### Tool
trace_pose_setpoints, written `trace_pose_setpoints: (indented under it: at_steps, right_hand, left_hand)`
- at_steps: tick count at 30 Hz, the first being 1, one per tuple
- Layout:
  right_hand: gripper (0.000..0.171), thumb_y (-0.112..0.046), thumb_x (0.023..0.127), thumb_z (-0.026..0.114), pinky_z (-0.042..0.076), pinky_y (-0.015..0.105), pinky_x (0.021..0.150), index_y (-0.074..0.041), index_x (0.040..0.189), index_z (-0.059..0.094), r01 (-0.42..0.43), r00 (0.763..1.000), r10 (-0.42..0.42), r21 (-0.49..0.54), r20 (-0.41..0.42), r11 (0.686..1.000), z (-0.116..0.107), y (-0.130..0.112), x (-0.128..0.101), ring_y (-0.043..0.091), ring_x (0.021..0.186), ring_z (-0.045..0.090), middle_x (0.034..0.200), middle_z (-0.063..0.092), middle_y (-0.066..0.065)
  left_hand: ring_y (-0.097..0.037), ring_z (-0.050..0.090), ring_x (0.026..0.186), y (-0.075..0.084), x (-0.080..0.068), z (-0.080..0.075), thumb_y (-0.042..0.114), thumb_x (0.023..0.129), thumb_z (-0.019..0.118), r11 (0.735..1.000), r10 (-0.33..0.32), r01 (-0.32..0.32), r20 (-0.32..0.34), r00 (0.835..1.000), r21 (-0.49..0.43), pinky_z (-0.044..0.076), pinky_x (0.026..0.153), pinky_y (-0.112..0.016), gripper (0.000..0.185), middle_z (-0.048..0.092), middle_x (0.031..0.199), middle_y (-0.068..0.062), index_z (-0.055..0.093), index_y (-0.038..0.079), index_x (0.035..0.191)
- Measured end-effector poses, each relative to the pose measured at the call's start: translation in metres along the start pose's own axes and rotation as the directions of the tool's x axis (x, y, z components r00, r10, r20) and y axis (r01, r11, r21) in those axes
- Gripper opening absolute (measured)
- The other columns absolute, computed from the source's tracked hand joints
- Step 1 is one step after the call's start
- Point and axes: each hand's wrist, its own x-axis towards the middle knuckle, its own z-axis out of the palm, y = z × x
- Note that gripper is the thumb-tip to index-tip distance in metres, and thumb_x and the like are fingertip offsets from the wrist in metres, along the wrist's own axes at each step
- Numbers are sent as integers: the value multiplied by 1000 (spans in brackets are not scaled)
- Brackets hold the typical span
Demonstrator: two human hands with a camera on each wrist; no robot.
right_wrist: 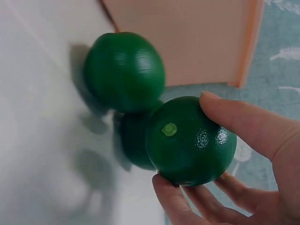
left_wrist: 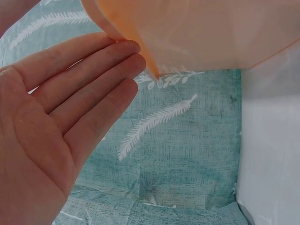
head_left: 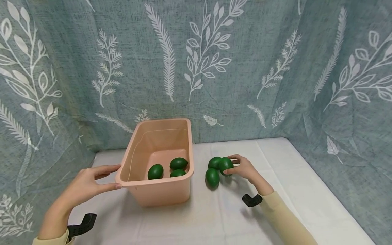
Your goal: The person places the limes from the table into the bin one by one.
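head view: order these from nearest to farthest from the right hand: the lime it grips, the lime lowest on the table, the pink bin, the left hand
1. The gripped lime, inside the right hand.
2. The lowest lime, on the table just left of that hand.
3. The pink bin, further left, mid-table.
4. The left hand, touching the bin's far left rim.

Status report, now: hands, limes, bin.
Left hand open, steadying the pink bin rim. Right hand pinching one lime beside two more on the table. Three limes already in bin. Path clear.

limes (right_wrist: 190, 140): glossy smooth plastic | bin (head_left: 159, 190): matt plastic | backdrop (head_left: 245, 51): coarse woven cloth
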Motion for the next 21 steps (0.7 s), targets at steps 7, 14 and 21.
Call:
trace_pose_setpoints:
  at_steps: [7, 14, 21]
  right_hand:
    - [70, -24, 76, 80, 55, 40, 87, -13, 137, 49, 32, 999, -33, 30, 28, 999, -13, -20, 1, 33, 116, 55, 135, 50, 19]
    - [73, -17, 78, 78, 57, 38, 86, -8, 141, 43, 49, 994, -58, 91, 92, 995, -24, -49, 3, 35, 115, 57, 140, 43, 23]
    - [74, -16, 79, 78, 57, 36, 86, -10, 142, 41, 95, 985, -104, 77, 136, 993, -31, -83, 7, 35, 116, 56, 142, 42, 20]
  left_hand:
    - [-35, 60, 113, 3, -1, -1, 41, 77, 77, 1000, -2, 2, -5, 1000, -6, 53, 85, -21, 58, 64, 125, -2, 61, 20, 129]
    - [-37, 59, 114, 3, -1, -2, 41, 79, 76, 1000, -6, 6, 3, 1000, -18, 54, 85, -22, 58, 63, 126, -4, 60, 19, 130]
    - [-36, 59, 114, 2, -1, -1, 42, 79, 75, 1000, -11, 11, 9, 1000, -21, 55, 87, -27, 59, 63, 126, -4, 59, 19, 131]
